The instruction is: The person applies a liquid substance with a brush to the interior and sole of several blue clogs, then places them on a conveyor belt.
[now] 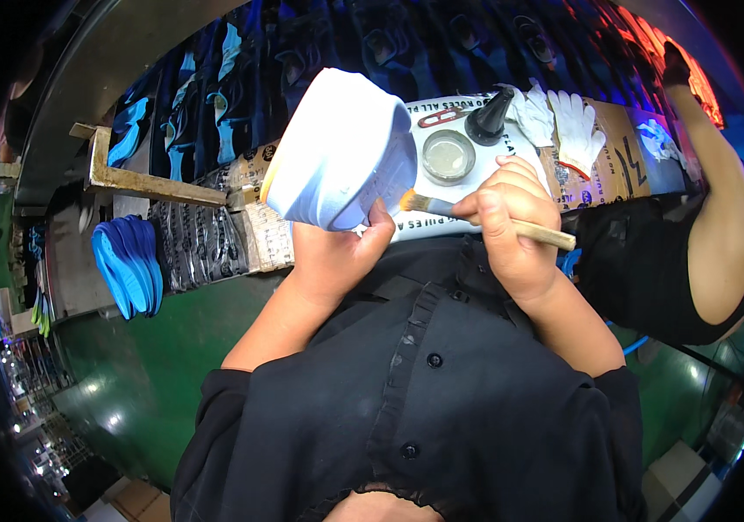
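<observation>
My left hand grips a thick stack of white curved pieces from below, with the thumb on its near right side. The pieces nest together, shading to pale blue on the right. My right hand is closed round a paintbrush with a pale wooden handle and a grey ferrule. Its tan bristles point left, close to the stack's lower right edge; whether they touch it I cannot tell. Beyond the right hand, a round glass jar with clear contents stands on a white printed sheet, beside a black cone-shaped bottle.
A small red-handled tool lies behind the jar, with white gloves to the right. A wooden bar and a stack of blue curved pieces are at left. Another person's arm reaches in at far right.
</observation>
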`<control>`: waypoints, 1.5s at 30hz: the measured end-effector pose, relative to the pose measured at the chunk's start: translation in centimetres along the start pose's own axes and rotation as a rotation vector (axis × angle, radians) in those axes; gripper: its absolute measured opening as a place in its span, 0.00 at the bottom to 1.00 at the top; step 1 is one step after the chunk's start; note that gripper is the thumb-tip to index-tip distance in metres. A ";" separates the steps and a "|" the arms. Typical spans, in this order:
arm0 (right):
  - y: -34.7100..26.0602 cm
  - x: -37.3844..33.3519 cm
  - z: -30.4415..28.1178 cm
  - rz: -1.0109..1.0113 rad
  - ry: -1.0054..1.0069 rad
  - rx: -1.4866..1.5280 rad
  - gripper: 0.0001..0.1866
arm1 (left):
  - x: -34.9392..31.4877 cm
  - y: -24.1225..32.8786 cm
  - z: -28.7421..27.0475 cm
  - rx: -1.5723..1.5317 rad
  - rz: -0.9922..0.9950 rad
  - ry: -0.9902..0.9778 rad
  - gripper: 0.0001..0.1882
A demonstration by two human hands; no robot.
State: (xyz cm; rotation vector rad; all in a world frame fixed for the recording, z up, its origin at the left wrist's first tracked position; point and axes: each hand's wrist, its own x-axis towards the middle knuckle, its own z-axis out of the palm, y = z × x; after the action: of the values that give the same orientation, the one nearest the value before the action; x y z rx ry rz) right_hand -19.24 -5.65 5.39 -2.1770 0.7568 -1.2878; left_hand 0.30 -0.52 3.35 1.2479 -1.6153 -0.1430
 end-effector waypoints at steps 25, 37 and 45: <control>3.8 -4.0 -5.9 0.148 0.296 -0.180 0.12 | 7.3 4.0 -3.1 -0.984 -0.921 -0.783 0.36; 5.3 -7.0 -9.8 0.332 0.443 -0.079 0.13 | 43.0 7.9 8.3 -1.192 -0.499 -0.049 0.22; 8.0 -8.7 -10.1 0.475 0.455 0.034 0.13 | 19.4 7.3 2.9 -0.730 -0.072 -0.963 0.15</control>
State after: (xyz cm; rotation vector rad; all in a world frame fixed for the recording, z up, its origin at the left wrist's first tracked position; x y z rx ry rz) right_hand -33.36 -6.86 -0.90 -1.5459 1.3202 -1.5229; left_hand -4.94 -13.36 19.02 0.6514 -1.9961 -1.4157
